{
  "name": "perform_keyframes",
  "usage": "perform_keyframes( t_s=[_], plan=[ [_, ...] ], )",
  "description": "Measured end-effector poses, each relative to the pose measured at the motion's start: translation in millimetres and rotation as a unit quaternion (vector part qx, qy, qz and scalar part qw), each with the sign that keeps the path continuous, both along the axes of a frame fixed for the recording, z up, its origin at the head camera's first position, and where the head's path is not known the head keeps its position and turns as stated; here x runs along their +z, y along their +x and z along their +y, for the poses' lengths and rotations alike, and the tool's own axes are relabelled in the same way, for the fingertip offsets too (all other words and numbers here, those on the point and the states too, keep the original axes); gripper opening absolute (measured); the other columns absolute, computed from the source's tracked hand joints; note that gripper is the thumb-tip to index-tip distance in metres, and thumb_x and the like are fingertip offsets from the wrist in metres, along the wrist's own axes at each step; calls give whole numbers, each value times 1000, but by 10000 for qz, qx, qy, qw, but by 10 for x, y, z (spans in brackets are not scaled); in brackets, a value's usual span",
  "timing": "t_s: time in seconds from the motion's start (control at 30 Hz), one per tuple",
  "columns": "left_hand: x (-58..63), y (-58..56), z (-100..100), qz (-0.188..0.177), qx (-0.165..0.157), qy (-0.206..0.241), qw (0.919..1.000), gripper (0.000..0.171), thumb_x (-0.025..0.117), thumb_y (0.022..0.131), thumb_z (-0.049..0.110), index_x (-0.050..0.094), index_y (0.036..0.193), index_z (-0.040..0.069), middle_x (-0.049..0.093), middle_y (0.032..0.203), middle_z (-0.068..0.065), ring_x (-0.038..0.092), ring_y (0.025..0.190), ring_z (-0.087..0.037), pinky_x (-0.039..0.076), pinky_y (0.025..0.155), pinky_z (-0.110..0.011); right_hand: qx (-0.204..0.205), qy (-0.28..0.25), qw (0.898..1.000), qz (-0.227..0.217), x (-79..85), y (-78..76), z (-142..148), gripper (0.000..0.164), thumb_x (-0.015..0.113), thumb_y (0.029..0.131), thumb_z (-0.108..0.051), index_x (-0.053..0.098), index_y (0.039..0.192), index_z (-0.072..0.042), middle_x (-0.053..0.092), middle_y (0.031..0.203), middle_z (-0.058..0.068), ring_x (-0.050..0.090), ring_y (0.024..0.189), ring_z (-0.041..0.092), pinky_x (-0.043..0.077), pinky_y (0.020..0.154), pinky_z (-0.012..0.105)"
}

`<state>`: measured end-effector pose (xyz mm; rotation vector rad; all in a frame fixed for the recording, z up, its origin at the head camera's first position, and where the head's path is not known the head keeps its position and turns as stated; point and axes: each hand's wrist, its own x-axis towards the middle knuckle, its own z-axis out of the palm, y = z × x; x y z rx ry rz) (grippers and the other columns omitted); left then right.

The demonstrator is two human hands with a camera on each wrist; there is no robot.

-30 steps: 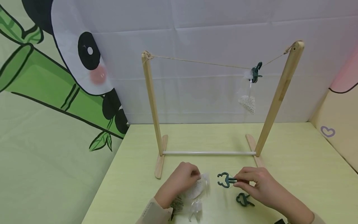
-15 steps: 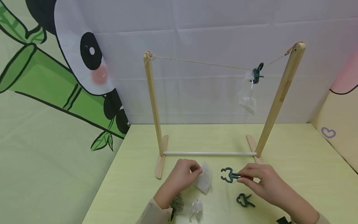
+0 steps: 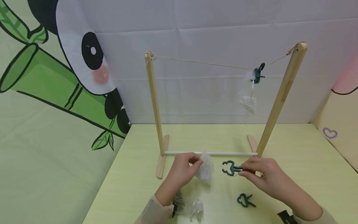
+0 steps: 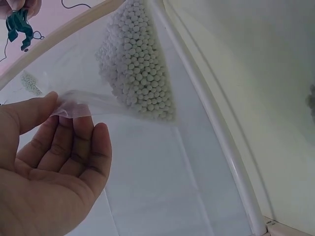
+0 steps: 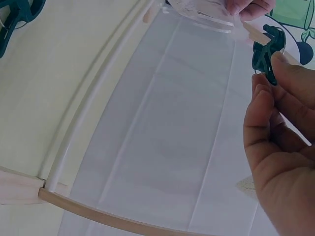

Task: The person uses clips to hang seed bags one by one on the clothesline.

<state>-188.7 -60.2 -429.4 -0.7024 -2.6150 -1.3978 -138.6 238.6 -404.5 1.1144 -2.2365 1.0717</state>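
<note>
My left hand (image 3: 183,170) pinches the top edge of a clear plastic bag of small white beads (image 3: 206,169), which hangs from the fingertips. In the left wrist view the beads (image 4: 138,69) bunch at the bag's far end. My right hand (image 3: 264,175) pinches the handles of a dark green spring clip (image 3: 231,168), its jaws spread and pointing left toward the bag. A second green clip (image 3: 245,200) lies on the table below the right hand. Another clip (image 3: 258,73) holds a similar bag of white beads (image 3: 249,104) on the string (image 3: 204,63).
The string runs between two wooden posts (image 3: 154,102) joined by a white rod (image 3: 223,153) at the base. Near my left forearm lie a bag with greyish contents (image 3: 178,200) and a small clear bag (image 3: 197,210). A black object (image 3: 286,216) sits beside the right sleeve.
My left hand has lifted the bag of beads off the table and upward. The right hand with its clip has moved up and slightly right.
</note>
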Motion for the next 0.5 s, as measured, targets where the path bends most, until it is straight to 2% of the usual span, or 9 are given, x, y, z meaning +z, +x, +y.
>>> perform_keyframes(
  t_s=[0.2, 0.27, 0.33, 0.43, 0.5],
  plan=[
    [46, -4, 19, 97, 123, 150, 9998, 6, 75, 94, 9, 77, 88, 11, 68, 79, 11, 64, 76, -7, 54, 69, -28, -9, 62, 10000, 76, 111, -42, 15, 31, 84, 77, 8, 78, 96, -16, 68, 92, -12, 59, 71, 2, 45, 56, 12],
    [71, 3, 25, 100, 161, 171, 9997, 6, 75, 94, 9, 77, 89, 11, 68, 80, 11, 65, 78, -8, 55, 69, -29, -66, 70, 9999, 130, 156, -53, 25, 21, 83, 82, 1, 78, 95, -15, 68, 91, -12, 59, 71, 1, 44, 54, 12],
    [97, 9, 33, 106, 195, 196, 9996, 5, 75, 94, 10, 78, 90, 11, 69, 81, 11, 65, 80, -9, 55, 70, -30, -95, 39, 9997, 225, 186, -70, 40, 3, 78, 93, -15, 79, 94, -12, 69, 91, -10, 58, 69, 1, 43, 52, 11],
    [132, 12, 48, 155, 195, 276, 9993, 5, 75, 95, 11, 78, 91, 11, 70, 81, 11, 66, 81, -9, 56, 72, -32, -149, 44, 9994, 321, 237, -92, 59, 31, 65, 101, -37, 80, 95, -11, 70, 91, -9, 57, 66, -1, 42, 50, 11],
    [153, 9, 57, 227, 171, 351, 9990, 5, 75, 95, 11, 78, 91, 11, 70, 82, 11, 67, 80, -9, 56, 72, -32, -181, 82, 9991, 374, 279, -103, 65, 35, 63, 102, -40, 80, 95, -11, 70, 91, -9, 56, 66, -1, 42, 50, 11]
  ],
)
